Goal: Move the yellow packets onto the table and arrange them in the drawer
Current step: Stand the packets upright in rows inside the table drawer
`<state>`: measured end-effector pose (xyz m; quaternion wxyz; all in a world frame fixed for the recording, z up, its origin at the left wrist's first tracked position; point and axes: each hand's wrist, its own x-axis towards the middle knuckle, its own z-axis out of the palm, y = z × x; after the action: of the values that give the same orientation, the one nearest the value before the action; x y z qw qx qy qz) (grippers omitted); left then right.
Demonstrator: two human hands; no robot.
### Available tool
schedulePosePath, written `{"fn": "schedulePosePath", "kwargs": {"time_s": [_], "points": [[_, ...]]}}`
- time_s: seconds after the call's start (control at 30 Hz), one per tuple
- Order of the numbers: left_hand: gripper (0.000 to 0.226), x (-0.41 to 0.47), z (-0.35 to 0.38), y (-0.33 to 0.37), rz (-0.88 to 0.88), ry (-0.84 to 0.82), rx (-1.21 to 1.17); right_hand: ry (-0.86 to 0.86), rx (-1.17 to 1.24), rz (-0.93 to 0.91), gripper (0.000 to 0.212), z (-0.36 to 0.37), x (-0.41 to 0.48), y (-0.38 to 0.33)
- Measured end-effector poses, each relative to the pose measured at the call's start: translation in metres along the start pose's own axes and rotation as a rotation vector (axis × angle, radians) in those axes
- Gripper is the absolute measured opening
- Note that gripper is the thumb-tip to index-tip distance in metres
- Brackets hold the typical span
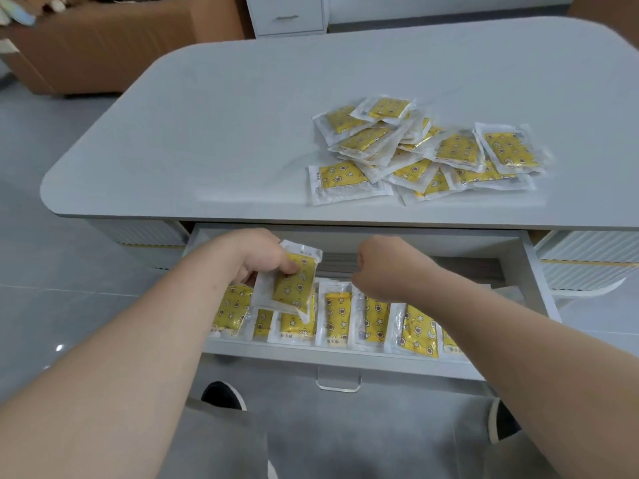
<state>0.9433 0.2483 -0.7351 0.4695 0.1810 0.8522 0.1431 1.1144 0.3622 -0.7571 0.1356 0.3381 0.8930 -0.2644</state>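
A pile of packets (425,150) on the right side of the table (207,133), open drawer (345,355) under the table's near edge, row of packets (339,319) along the drawer's near side, left hand (256,261) holding one packet (294,283) over the row's left end, right hand (383,267) to its right

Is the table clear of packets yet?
No, a loose pile of yellow packets lies on the table, toward its right side.

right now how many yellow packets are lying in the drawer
7 yellow packets visible, in a row along the drawer front. An eighth packet is held above them in the left hand. Others may hide under the right arm.
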Motion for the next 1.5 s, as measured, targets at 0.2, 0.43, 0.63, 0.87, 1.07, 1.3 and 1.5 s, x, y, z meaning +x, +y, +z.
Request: {"fn": "schedulePosePath", "kwargs": {"time_s": [0.2, 0.43, 0.63, 0.87, 1.07, 1.3, 1.5], "points": [[0.047, 0.037, -0.007, -0.047, -0.187, 0.044, 0.033, -0.003, -0.034, -0.007, 0.008, 0.009, 0.009, -0.009], [0.078, 0.040, -0.001, -0.064, -0.145, 0.103, 0.212, 0.002, -0.065, 0.009, 0.009, 0.014, 0.013, -0.010], [0.077, 0.033, 0.005, -0.066, -0.056, 0.275, 0.621, 0.018, -0.086, -0.002, 0.007, 0.019, 0.011, -0.011], [0.071, 0.013, 0.014, -0.047, -0.040, 0.359, 0.719, 0.028, -0.080, 0.015, 0.011, 0.020, 0.006, -0.006], [0.030, -0.013, 0.021, 0.005, 0.191, 0.465, 0.607, 0.140, -0.002, 0.018, 0.009, -0.004, 0.000, 0.000], [0.014, -0.034, 0.041, 0.039, 0.601, 0.768, 0.423, 0.468, 0.364, 0.105, 0.020, -0.042, -0.003, 0.016], [0.033, -0.019, 0.044, 0.054, 0.712, 0.825, 0.419, 0.549, 1.097, 0.322, 0.048, -0.068, 0.001, 0.022]]}}
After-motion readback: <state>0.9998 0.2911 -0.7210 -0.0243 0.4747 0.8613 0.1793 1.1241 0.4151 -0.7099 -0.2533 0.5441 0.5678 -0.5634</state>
